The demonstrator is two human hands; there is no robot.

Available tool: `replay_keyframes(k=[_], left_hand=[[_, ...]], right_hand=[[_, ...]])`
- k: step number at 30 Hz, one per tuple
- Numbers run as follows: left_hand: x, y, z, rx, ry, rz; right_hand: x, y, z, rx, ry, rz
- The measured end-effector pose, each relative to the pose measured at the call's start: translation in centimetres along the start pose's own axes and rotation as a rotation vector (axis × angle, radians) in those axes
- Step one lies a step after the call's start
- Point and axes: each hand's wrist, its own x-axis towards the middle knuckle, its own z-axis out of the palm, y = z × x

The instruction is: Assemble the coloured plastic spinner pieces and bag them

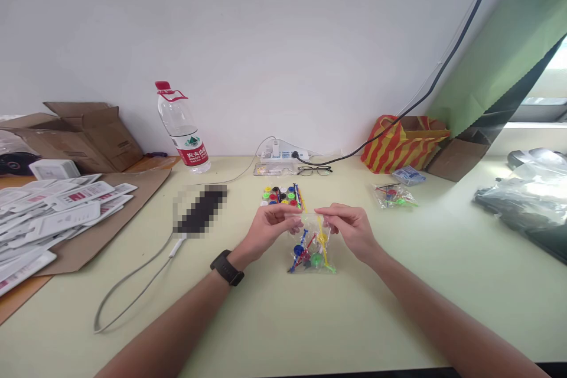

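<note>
A small clear plastic bag (312, 251) of colourful plastic pieces hangs just above the pale green table (274, 319), near its middle. My left hand (271, 225), with a black watch on the wrist, pinches the bag's top left corner. My right hand (348, 227) pinches the top right corner. Both hands are closed on the bag's upper edge. Just behind the hands lies a flat set of coloured round pieces and sticks (283, 195).
A second clear bag of coloured parts (394, 195) lies to the right, a blue packet (408, 175) behind it. A water bottle (182, 130), power strip (283, 155), glasses (314, 170), striped bag (401, 143), cardboard boxes (84, 136) and white cards (48, 212) surround them.
</note>
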Motion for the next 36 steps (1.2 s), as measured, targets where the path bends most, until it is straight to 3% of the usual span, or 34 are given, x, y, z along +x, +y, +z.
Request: replay_keyframes(k=[10,18,27,36], left_hand=[[0.12,0.15,0.07,-0.182,0.044,-0.062],[0.14,0.2,0.0,0.09,0.073,0.008],[0.54,-0.51,-0.57,0.245,0.116,0.04],[0.7,0.02,-0.69,0.179,0.053,0.047]], right_hand=[[0.03,0.09,-0.21,0.148,-0.113,0.081],[0.18,-0.57,-0.29,-0.029,-0.086,0.045],[0.03,0.14,0.21,-0.228,-0.034,0.023],[0.18,-0.31,0.06,-0.087,-0.055,0.061]])
